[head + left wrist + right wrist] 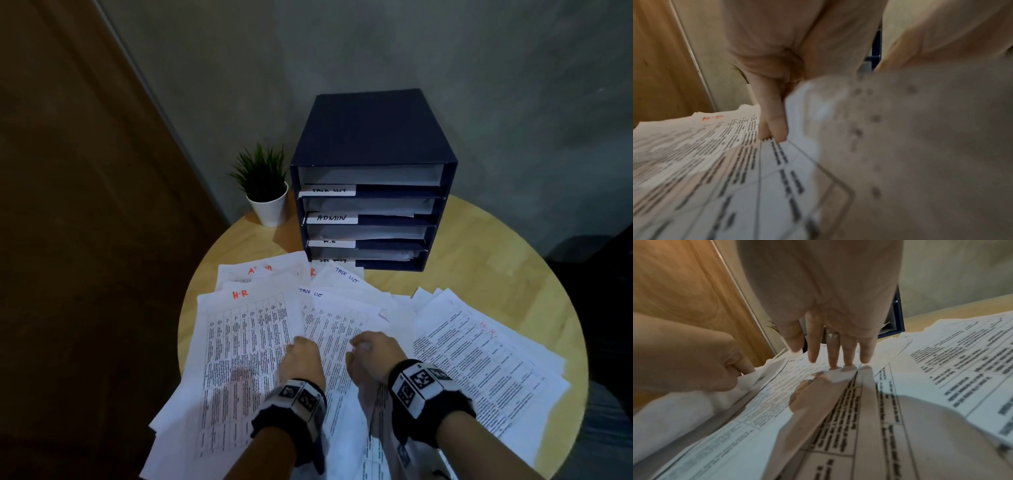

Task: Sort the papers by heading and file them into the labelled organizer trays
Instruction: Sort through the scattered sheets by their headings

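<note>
Both hands are working at the near middle of the round surface (479, 284), where loose papers are lying fanned out. The left hand (303, 359) is pinching the left edge of the sheet headed TASK LIST (337, 329), thumb and curled fingers closing on it, as the left wrist view shows. The right hand (371, 356) is lying just beside it with straight fingers (833, 352) pressing the same sheet flat, holding nothing. The sheet's long axis is running away from the person, its heading at the far end, pointing toward the organizer (371, 181), which is standing straight ahead at the back. The tray labelled TASK LIST (329, 190) is the top one, so the lift probably has to go forward and up. An H.R sheet (239, 342) is lying to the left, another H.R pile (479, 359) to the right, and a potted plant (265, 192) is standing left of the organizer, clear of that path.
</note>
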`<state>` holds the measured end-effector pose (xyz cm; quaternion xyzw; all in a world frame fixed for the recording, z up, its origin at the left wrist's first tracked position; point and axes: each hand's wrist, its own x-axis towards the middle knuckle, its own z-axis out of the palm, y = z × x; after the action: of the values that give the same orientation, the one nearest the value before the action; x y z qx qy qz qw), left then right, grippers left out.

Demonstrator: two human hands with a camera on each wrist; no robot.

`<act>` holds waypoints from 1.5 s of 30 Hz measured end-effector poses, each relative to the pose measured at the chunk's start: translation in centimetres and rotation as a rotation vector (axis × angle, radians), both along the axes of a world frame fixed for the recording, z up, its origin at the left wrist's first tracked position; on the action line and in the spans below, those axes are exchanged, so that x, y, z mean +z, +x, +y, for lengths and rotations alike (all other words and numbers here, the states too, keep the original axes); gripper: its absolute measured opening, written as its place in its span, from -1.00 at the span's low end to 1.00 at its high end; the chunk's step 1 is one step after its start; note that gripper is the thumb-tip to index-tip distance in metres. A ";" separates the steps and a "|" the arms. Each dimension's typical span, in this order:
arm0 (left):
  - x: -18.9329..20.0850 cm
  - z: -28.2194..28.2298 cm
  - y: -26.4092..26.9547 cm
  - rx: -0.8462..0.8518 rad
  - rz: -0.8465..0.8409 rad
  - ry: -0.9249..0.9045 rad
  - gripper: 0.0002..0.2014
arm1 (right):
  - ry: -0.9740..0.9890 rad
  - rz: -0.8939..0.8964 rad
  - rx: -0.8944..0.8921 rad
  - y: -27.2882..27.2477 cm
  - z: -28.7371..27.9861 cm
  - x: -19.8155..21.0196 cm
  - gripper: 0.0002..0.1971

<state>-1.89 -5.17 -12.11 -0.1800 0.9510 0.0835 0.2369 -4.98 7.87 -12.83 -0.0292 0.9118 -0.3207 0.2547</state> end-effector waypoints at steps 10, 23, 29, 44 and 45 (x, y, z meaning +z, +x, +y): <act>1.8 4.9 4.0 -0.203 0.213 0.328 -0.58 | -0.328 -0.166 -0.323 -0.2 -0.7 0.3 -0.39; 1.8 3.5 5.7 -0.250 0.208 0.661 -0.54 | -0.235 -0.234 -0.448 0.3 0.1 -1.2 -0.70; 1.2 3.0 4.9 -0.256 0.202 0.750 -0.70 | -0.185 -0.221 -0.379 -0.3 1.0 -1.1 -0.90; 0.0 2.7 3.8 -0.220 0.241 0.766 -0.57 | -0.196 -0.069 -0.303 0.3 0.8 -0.5 -0.82; -0.2 2.5 3.8 -0.197 0.255 0.774 -0.61 | -0.175 -0.037 -0.307 0.4 0.9 -0.3 -0.80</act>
<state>1.96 -2.62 -12.31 0.0259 0.8839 0.4331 0.1745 -4.55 8.78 -13.15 0.0941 0.8693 -0.4345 0.2160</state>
